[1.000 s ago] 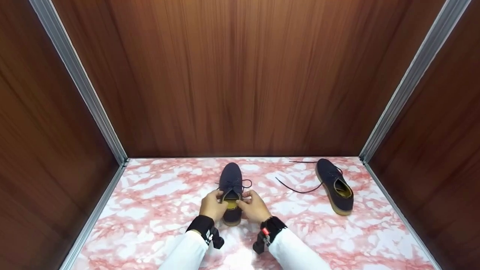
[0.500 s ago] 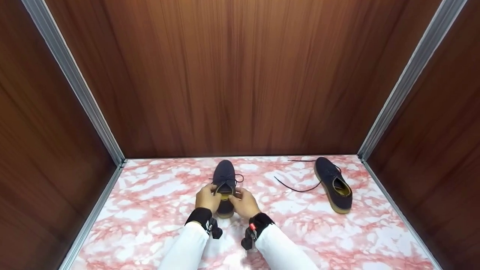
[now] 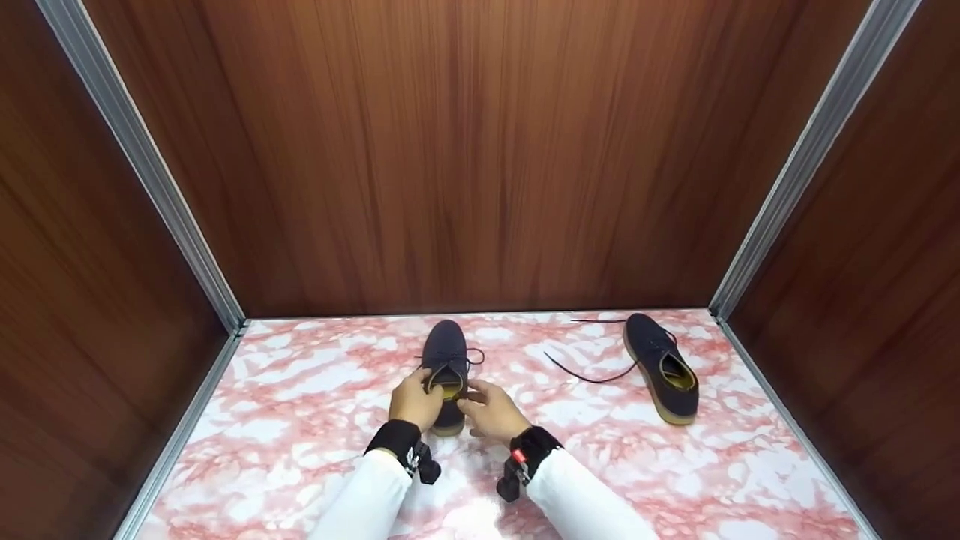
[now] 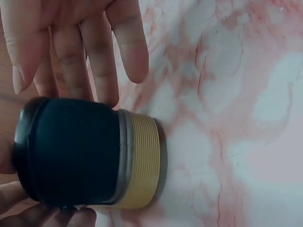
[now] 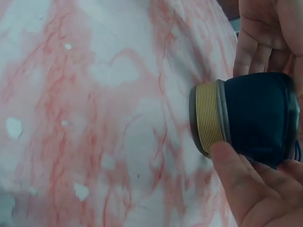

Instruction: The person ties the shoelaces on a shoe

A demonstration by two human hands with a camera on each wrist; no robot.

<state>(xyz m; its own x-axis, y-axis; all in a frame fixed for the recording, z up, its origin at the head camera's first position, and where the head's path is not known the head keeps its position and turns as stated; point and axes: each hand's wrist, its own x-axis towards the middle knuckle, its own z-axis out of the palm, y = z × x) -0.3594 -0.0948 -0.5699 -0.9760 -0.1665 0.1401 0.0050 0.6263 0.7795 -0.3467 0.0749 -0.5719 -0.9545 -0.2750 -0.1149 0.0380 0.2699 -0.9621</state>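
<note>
A dark navy lace-up shoe (image 3: 445, 339) points away from me on the surface, its laces tied in a bow (image 3: 475, 356). At the left of its opening my left hand (image 3: 415, 400) pinches the collar, thumb inside over the yellow insole (image 3: 450, 391). My right hand (image 3: 495, 411) is by the other side, fingers extended along it. The right wrist view shows a right-hand fingertip (image 5: 222, 152) at the ribbed tan sole (image 5: 208, 116). In the left wrist view the heel (image 4: 75, 151) stands between both hands, and the right fingers (image 4: 102, 71) reach partly behind it.
The matching shoe (image 3: 660, 371) lies to the right, with its long lace (image 3: 592, 379) loose across the pink-and-white marbled surface (image 3: 315, 450). Brown wood-look panels (image 3: 465, 165) wall in the back and both sides, with grey metal rails (image 3: 139, 157) at the corners.
The shoe has shifted slightly left and away with both hands. My right hand has let go of the collar and moved a little outward; the left keeps its pinch.
</note>
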